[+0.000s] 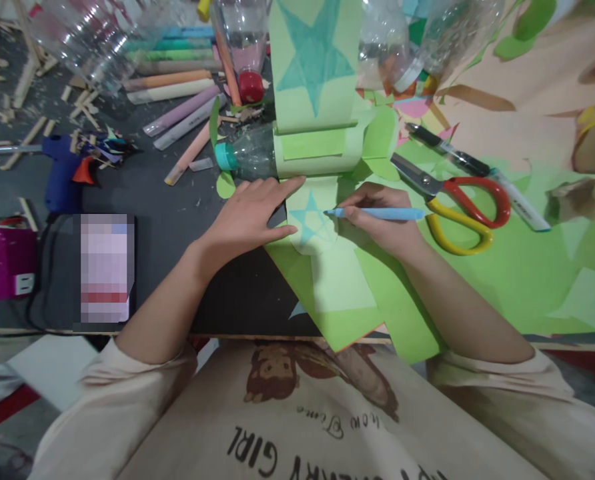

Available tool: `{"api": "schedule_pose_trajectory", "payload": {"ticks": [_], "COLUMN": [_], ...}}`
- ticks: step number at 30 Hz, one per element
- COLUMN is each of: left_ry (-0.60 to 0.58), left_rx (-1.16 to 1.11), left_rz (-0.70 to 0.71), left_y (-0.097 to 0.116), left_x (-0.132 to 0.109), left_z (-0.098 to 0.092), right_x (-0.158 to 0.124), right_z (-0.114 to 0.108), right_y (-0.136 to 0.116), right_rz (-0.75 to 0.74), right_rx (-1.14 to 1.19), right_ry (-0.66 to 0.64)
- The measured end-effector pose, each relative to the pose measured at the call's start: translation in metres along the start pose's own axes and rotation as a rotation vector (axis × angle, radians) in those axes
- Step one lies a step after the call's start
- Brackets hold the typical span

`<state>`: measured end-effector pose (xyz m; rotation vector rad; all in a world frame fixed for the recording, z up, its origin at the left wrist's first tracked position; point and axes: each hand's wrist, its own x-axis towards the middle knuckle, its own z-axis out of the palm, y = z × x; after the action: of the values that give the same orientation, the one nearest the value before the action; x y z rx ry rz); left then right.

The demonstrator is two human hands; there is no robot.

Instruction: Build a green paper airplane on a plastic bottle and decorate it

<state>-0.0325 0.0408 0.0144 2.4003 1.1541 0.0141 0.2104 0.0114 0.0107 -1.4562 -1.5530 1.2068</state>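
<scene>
A plastic bottle [255, 152] with a teal cap lies on its side, wrapped in light green paper with a wing-like flap on either side. The far flap bears a filled blue-green star [315, 50]. On the near flap a smaller star [308, 217] is partly coloured. My right hand [380, 207] grips a light blue marker pen [390, 213], its tip on the star's right side. My left hand [252, 217] lies flat with fingers spread, thumb and forefinger at the near flap's left edge.
Scissors [430, 187] with red and yellow handles and a black pen [447, 148] lie to the right on green paper. Left are a blue glue gun [62, 173], a phone [106, 267] and a purple box [7, 263]. Several markers [177, 83] and clear bottles [97, 47] lie farther back.
</scene>
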Motion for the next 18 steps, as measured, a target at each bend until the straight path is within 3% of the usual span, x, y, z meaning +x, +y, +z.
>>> {"api": "schedule_pose_trajectory", "payload": {"ticks": [18], "left_ry": [-0.006], "left_rx": [-0.010], "left_rz": [-0.010], "left_y": [0.0017], "left_x": [-0.0006], "left_z": [-0.0023], "right_x": [-0.0006], "right_z": [0.0012], "right_y": [-0.0026], "right_rz": [0.031], "right_rx": [-0.049], "right_ry": [-0.053]}}
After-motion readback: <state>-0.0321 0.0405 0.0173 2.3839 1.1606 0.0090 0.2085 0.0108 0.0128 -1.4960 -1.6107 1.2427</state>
